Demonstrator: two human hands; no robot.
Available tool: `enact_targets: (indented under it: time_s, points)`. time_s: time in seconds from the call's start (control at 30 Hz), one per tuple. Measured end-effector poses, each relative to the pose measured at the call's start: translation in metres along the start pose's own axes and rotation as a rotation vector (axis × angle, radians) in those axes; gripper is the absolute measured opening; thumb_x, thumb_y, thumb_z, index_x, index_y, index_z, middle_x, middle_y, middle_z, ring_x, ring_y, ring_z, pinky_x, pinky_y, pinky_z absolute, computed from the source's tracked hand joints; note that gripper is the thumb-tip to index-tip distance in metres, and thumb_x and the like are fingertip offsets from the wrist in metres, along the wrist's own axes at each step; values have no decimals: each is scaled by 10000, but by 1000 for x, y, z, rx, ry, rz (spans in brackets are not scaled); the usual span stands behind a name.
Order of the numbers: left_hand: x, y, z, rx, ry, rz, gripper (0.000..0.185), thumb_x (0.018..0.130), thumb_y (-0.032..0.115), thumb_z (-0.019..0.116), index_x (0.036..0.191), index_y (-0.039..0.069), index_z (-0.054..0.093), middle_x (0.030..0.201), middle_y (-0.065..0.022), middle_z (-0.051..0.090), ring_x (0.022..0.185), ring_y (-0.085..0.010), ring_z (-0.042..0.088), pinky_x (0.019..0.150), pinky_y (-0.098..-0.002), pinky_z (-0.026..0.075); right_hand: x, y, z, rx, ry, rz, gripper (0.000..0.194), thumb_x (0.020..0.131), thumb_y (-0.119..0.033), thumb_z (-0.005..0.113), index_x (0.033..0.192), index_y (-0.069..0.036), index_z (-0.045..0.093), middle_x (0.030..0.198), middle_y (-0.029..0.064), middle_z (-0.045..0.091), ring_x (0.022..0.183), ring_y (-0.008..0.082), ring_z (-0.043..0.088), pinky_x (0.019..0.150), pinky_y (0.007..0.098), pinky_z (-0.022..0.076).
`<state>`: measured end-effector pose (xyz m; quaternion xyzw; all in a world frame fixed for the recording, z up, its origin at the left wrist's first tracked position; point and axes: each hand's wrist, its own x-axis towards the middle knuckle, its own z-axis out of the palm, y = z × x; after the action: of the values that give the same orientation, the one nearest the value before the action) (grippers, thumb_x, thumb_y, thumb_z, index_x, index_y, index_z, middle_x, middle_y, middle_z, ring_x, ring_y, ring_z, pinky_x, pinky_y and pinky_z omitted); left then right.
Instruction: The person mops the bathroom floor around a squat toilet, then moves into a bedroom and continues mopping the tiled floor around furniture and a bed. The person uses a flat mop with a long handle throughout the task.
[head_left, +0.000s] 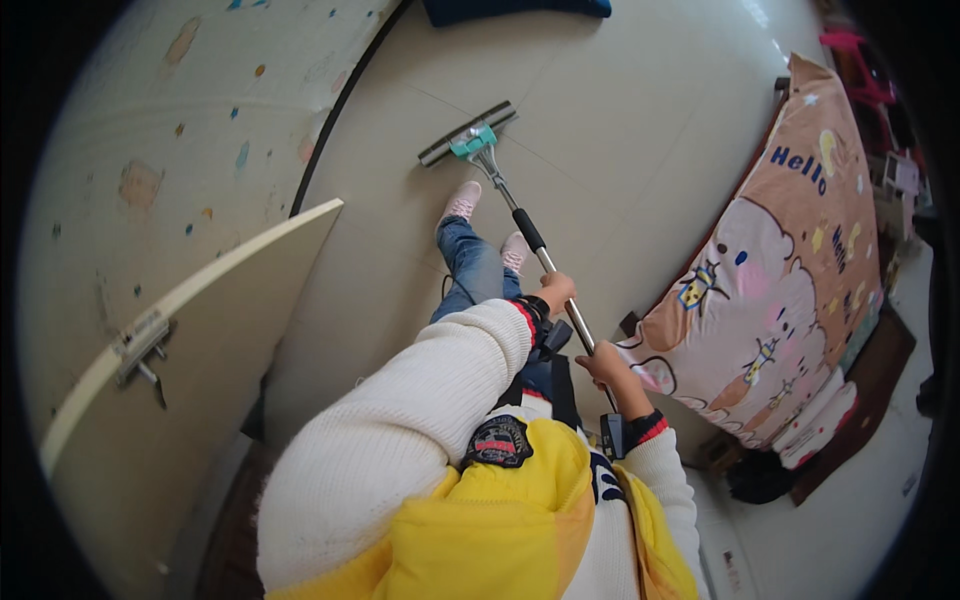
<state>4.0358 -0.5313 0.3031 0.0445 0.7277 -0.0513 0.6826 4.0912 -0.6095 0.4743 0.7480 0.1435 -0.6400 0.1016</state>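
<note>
My left hand (556, 291) is closed around the middle of a metal mop pole (580, 324). Lower in the view, nearer my body, my right hand (606, 367) grips the same pole close to its end. A black foam sleeve (529, 229) covers part of the pole beyond my left hand. At the far end, the mop head (468, 133), with a teal centre clamp and a long grey bar, lies on the tiled floor (637, 150) just past my shoes. The underside of the mop head is hidden.
A door (225, 315) with a metal handle (154, 379) stands open at the left, beside a stained wall (150, 112) with stickers. On the right is a bed with a cartoon-print cover (757, 300). A dark blue item (517, 9) lies at the top edge.
</note>
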Motion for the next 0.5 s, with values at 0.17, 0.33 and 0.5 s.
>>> enact_targets:
  time_s: [0.17,0.33,0.5]
  points:
    - [-19,10,7,-15,-277,-99,106,785,57,406,737,-9,474,592,-124,504,468,-204,495,431,-357,459,-22,-1,-36,-237,72,-53,344,728,-212,656,652,83,497,527,146,541,396,255,553,330,350,424]
    - [-29,51,2,-461,-392,-51,78,792,2,349,792,2,427,645,-105,477,518,-218,520,474,-347,479,-20,-47,-86,-640,102,-150,379,691,-252,684,726,103,558,602,194,588,524,286,610,470,373,493]
    - [-22,142,-33,-643,-376,21,110,825,15,317,889,-15,401,698,-111,490,541,-218,536,502,-351,499,-12,-165,-126,-909,108,-366,372,726,-268,663,656,77,543,532,147,548,434,257,562,383,368,442]
